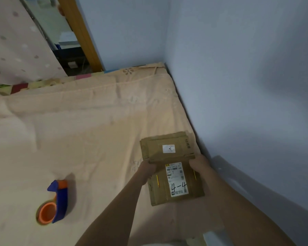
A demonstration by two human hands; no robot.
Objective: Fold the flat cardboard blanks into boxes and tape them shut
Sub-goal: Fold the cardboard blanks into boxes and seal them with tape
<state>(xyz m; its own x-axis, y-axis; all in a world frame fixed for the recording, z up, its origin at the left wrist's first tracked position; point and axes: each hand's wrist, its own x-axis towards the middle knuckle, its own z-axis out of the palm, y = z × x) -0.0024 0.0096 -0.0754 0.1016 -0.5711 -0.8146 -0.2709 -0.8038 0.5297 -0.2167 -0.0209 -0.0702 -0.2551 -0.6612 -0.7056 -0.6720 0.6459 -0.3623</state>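
Flat brown cardboard blanks lie stacked on the bed near the wall. The top blank [176, 181] carries a white shipping label marked "4-4". My left hand [147, 168] grips its left edge and my right hand [198, 165] grips its right edge, both at the far end. Beneath and beyond it lies another flat blank [160, 146] with a small white sticker. A tape dispenser [56, 204], blue and orange with a roll of tape, sits on the bed at the lower left, well apart from both hands.
The bed is covered with a peach quilt [78, 130]. A pale blue wall [247, 86] runs close along the right side of the blanks. A dotted curtain [16, 41] and a wooden door frame [82, 32] stand beyond the bed's far end.
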